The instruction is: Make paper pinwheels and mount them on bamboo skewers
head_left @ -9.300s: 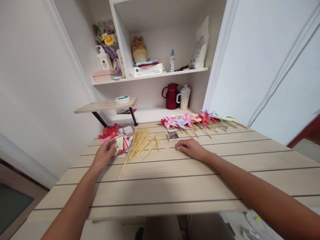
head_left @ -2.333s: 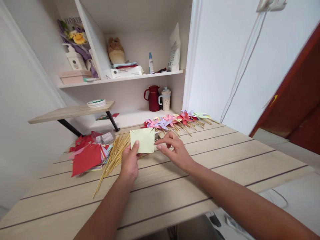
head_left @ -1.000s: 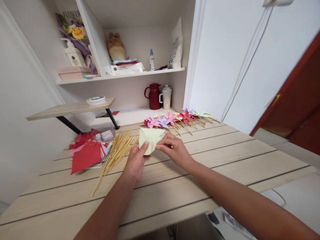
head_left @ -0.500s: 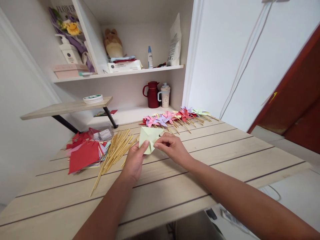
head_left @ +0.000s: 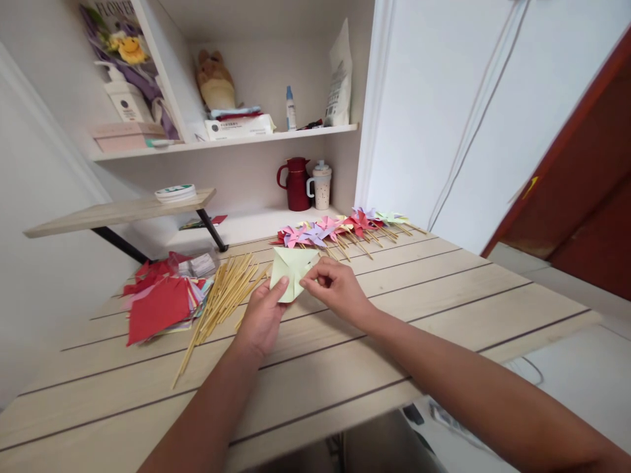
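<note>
A pale green paper square [head_left: 287, 267] with cuts running in from its corners is held up above the table. My left hand [head_left: 263, 312] grips its lower left part, thumb on the front face and fingers behind. At the sheet's right side, my right hand [head_left: 338, 287] pinches a corner of the paper between thumb and bent forefinger. Whether anything small is also in that pinch I cannot tell. Thin wooden sticks [head_left: 224, 299] lie in a loose pile left of my left hand. Beyond the paper, finished paper pinwheels [head_left: 320, 232] on sticks lie in a row.
Left of the sticks are a stack of coloured paper [head_left: 160, 309] and a clear plastic box [head_left: 200, 264]. A small raised wooden shelf [head_left: 123, 213] stands behind them. A dark red jug [head_left: 297, 185] and a speckled cup [head_left: 322, 187] stand at the back.
The camera view has shifted slightly, so the scene sits a little further left. Both hands keep their hold on the green paper, with hardly any movement of the fingers.
</note>
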